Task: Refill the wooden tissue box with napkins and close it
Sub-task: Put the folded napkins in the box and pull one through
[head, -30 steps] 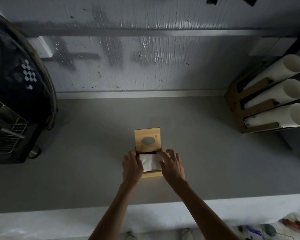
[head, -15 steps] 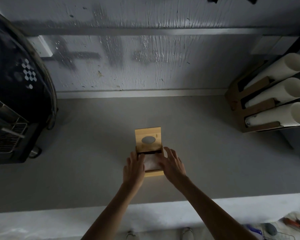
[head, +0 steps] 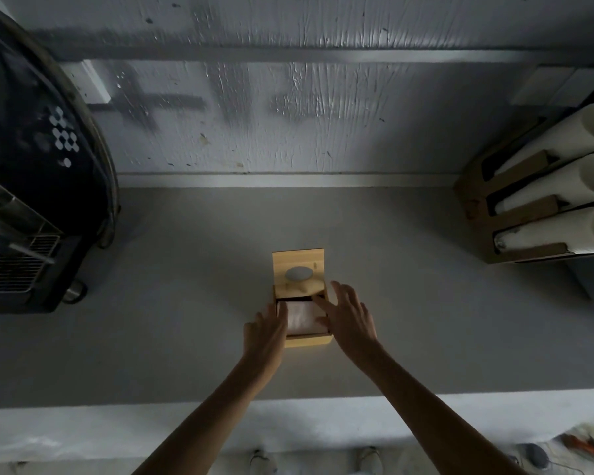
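Note:
A small wooden tissue box (head: 309, 339) stands on the grey counter, its hinged lid (head: 298, 260) tipped up at the far side, showing an oval slot. White napkins (head: 302, 319) fill the inside. My left hand (head: 266, 334) rests against the box's left edge, fingertips on the napkins. My right hand (head: 348, 315) lies over the box's right edge with fingers spread, fingertips touching the napkins' right side. Neither hand grips anything.
A black coffee machine (head: 31, 186) with a metal drip grille fills the left side. At the right, a wooden rack (head: 515, 214) holds three white cup stacks lying sideways. The counter's front edge (head: 288, 416) runs below my forearms, the wall behind.
Both hands have pressed the napkins down into the box and now sit at its sides; my right hand's fingers have spread and lifted slightly. The lid stays up.

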